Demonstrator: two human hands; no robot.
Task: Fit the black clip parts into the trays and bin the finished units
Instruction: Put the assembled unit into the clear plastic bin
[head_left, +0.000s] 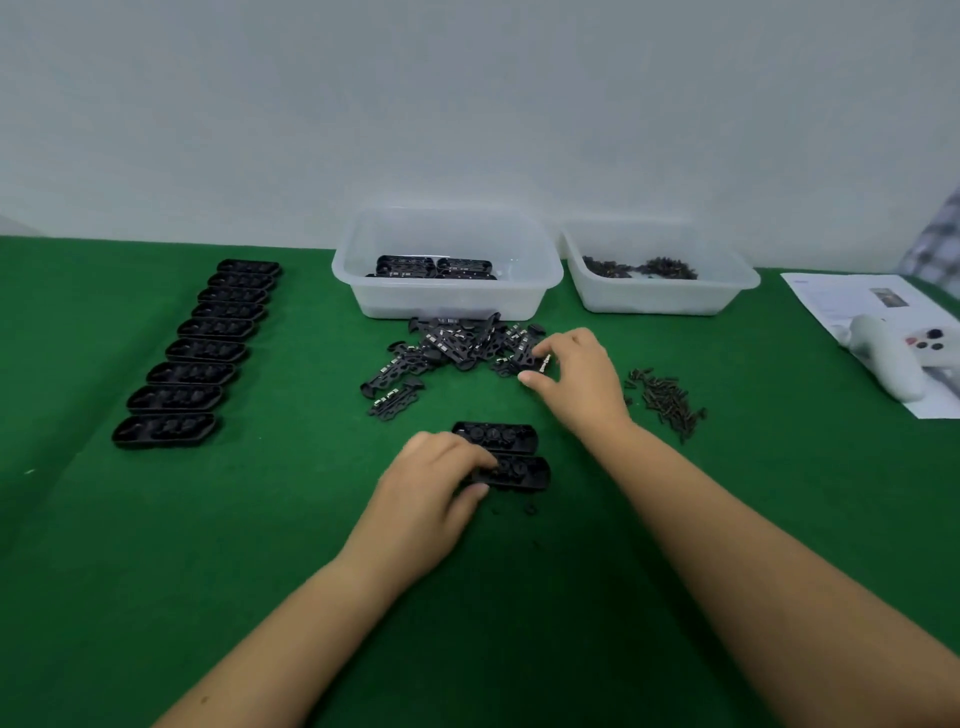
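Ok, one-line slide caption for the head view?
Left hand steadies a tray while right hand picks a clip from the pile.

I see a row of trays (197, 348) along the table's (156, 519) left side; two bins at its rear edge, one (447, 260) left of the other (660, 270); clip parts (452, 348) piled before the left bin; screws (667, 402) rightward; two trays (506, 457) nearest me.

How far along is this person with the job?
Early, it seems. A few finished units already lie in the left clear bin. Now the left hand holds a tray while the right hand pinches a clip part from the pile. Nine trays still wait in a row.
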